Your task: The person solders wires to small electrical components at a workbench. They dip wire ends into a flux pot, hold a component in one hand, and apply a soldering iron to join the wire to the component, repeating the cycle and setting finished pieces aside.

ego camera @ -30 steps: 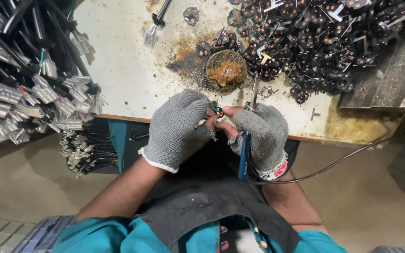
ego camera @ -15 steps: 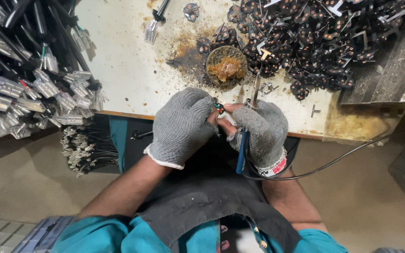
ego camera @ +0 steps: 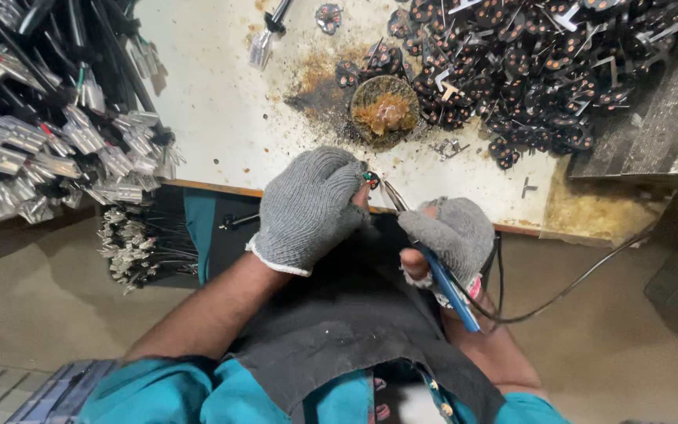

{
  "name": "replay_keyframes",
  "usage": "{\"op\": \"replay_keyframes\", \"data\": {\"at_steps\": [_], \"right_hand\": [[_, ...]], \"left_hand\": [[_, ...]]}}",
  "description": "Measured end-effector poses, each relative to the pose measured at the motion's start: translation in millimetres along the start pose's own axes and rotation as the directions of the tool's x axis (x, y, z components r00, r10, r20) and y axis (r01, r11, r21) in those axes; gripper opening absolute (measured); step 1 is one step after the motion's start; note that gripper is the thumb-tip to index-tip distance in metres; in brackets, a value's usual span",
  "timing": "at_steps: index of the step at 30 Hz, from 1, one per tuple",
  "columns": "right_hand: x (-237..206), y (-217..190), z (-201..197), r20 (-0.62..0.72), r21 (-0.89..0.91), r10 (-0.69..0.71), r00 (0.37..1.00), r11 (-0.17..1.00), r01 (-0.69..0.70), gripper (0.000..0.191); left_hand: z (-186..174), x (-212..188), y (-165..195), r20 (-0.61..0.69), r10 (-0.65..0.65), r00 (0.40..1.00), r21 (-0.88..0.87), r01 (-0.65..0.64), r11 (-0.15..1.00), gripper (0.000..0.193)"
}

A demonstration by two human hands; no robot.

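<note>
Looking down from the head camera: left hand (ego camera: 309,208) in a grey knit glove, fingers curled shut around a small dark part (ego camera: 371,179) pinched at the fingertips, just over the near edge of the stained white bench (ego camera: 221,118). Right hand (ego camera: 450,235) in a matching glove, closed around the blue handle of a soldering iron (ego camera: 433,263), held like a pen. Iron's long axis ran from lower right up to upper left, thin metal tip touching or nearly touching the part; too fine to tell which. Part lay up and to the left of the right fingers, nearer the left hand. Beyond, a round tin of brown flux (ego camera: 385,111); a heap of dark round parts (ego camera: 527,63) at upper right; bundled silver-ended wires (ego camera: 49,149) at left.
</note>
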State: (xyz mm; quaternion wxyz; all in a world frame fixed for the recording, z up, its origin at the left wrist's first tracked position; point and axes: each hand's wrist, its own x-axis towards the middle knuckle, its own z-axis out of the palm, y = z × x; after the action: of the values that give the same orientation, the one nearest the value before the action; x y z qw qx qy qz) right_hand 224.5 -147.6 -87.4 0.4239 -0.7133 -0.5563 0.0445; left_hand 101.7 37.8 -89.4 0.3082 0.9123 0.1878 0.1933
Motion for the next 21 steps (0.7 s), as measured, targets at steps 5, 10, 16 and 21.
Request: {"op": "replay_keyframes", "data": {"at_steps": [5, 10, 16, 21], "right_hand": [[-4, 8, 3, 0.096, -0.119, 0.028, 0.995, 0.993, -0.016, 0.020], [-7, 19, 3, 0.169, -0.072, -0.100, 0.980, 0.991, 0.114, 0.017], [-23, 16, 12, 0.513, 0.176, 0.667, 0.540, 0.534, -0.827, 0.020], [-14, 21, 10, 0.358, 0.008, -0.046, 0.933, 0.999, 0.046, 0.012]], "left_hand": [[-4, 1, 0, 0.005, 0.012, 1.000, -0.035, -0.012, 0.999, 0.014], [-10, 2, -4, -0.009, 0.050, 0.999, -0.105, -0.051, 0.993, 0.020], [-11, 1, -5, 0.066, 0.019, 0.998, -0.087, -0.013, 0.996, 0.019], [-12, 0, -5, 0.045, 0.042, 0.998, -0.088, -0.038, 0.995, 0.024]]}}
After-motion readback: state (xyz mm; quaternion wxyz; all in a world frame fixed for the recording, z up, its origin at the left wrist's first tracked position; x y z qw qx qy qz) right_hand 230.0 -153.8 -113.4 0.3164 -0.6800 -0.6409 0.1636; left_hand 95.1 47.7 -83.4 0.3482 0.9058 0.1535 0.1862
